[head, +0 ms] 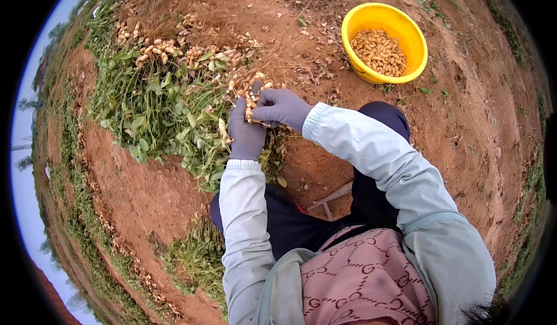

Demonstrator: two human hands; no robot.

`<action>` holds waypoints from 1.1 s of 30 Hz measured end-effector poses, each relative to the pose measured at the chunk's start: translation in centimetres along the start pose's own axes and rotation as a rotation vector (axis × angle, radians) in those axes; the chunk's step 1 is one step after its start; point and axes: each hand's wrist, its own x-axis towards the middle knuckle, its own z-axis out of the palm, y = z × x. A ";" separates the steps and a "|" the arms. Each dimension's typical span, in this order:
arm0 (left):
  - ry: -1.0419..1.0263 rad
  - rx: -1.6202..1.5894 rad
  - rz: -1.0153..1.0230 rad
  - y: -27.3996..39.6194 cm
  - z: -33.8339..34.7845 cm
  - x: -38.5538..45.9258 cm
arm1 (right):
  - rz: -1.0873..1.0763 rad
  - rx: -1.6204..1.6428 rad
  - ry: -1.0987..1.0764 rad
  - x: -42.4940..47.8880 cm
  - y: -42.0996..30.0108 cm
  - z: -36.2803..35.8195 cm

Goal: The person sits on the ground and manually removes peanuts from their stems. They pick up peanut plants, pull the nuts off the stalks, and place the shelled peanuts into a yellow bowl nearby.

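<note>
My left hand (247,135), in a grey knit glove, is closed around the pod end of a peanut plant, at the right edge of a heap of uprooted peanut plants (163,107). Beside it, my right hand (283,107), gloved alike, has its thumb and fingers on the peanut pods (249,107) of that plant. Pale pods with roots show between and above both hands. More pods (159,50) lie along the top side of the heap. The leafy part of the held plant blends into the heap.
A yellow plastic basin (420,48) with loose peanut pods stands on reddish soil at the upper right. Dry leaves lie beside it. Another bunch of plants (198,255) lies at the lower left. Part of a low stool frame (333,196) shows between my knees.
</note>
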 end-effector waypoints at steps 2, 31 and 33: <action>0.085 -0.023 0.005 -0.3 0.2 0.2 | -0.016 -0.029 0.005 0.4 0.5 0.0; -0.382 -0.358 -0.081 -0.4 -5.2 1.5 | -0.041 -0.098 -0.223 -1.4 -0.1 0.8; -0.347 -0.377 -0.106 -0.4 -3.3 1.5 | 0.042 0.175 -0.172 -1.2 -0.1 -0.9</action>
